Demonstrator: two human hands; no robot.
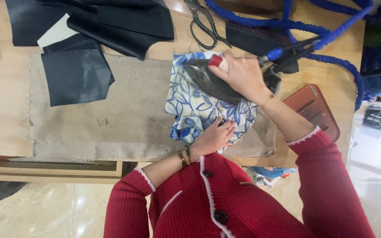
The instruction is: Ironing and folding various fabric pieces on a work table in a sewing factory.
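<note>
My right hand [242,75] is closed around the handle of the iron [210,81], which lies on the blue leaf-print cloth [199,108]; its long axis runs across the view, nose toward the left, heel and blue hose [331,33] toward the right. My left hand [214,139] lies flat and open, pinning the cloth's near edge. The cloth rests on a grey felt pad [111,119] over the wooden tabletop [1,101], with black pieces [76,75] and scissors [203,26] beyond. Pale tiled floor [45,211] shows below.
</note>
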